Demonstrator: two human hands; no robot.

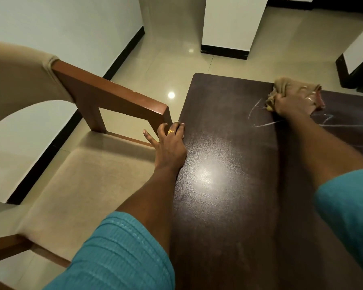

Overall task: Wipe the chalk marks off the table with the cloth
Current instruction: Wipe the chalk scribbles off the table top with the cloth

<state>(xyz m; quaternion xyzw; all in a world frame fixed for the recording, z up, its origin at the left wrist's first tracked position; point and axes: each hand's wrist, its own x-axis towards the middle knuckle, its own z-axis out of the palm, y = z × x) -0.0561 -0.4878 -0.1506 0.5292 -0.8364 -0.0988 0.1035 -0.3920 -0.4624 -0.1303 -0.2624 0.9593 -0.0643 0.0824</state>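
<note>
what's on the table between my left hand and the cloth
Mostly bare dark tabletop in the head view. Near the cloth under the right hand, a few chalk marks remain. The left hand rests at the table's edge.

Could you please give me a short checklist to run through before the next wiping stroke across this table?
1. Cloth in hand: the right hand presses the crumpled beige cloth onto the dark brown wooden table. Ok.
2. Marks left to wipe: white chalk marks show on both sides of the right wrist. Not ok, more strokes needed.
3. Table steadied: the left hand rests flat on the table's left edge. Ok.
4. Stroke path: nothing lies on the visible tabletop between cloth and marks. Ok.
5. Nearby obstacle: the beige cushioned chair with wooden arms stands close beside the left hand. Ok, watch it.
6. Right end of the table: out of frame. Cannot tell.
</note>
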